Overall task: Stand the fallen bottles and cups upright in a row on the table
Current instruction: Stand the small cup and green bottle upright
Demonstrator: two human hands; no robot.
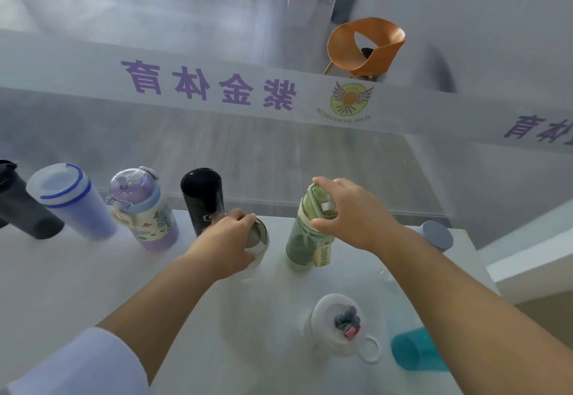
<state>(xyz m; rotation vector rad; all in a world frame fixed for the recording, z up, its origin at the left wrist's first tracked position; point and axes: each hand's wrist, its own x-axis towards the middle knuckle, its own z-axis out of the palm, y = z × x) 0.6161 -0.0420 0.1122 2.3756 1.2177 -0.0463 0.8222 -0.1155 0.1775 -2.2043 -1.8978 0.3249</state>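
Observation:
A row stands upright along the white table's [77,286] far edge: a dark grey bottle [21,208], a blue-rimmed cup [74,202], a purple cartoon bottle [145,211] and a black flask [203,199]. My left hand [229,239] grips a white cup with a metal lid [259,236] right of the flask. My right hand [356,211] holds the cap of an upright green bottle [307,239]. Nearer me, a white bottle with a loop handle [338,326] stands upright and a teal cup [415,351] lies on its side under my right forearm. A grey-lidded cup [437,235] is at the far right.
The table's right edge runs close to the teal cup and the grey-lidded cup. Beyond the far edge is a glass barrier with purple lettering [210,84], a lower floor, and an orange chair [366,47]. A white ledge [533,258] lies to the right.

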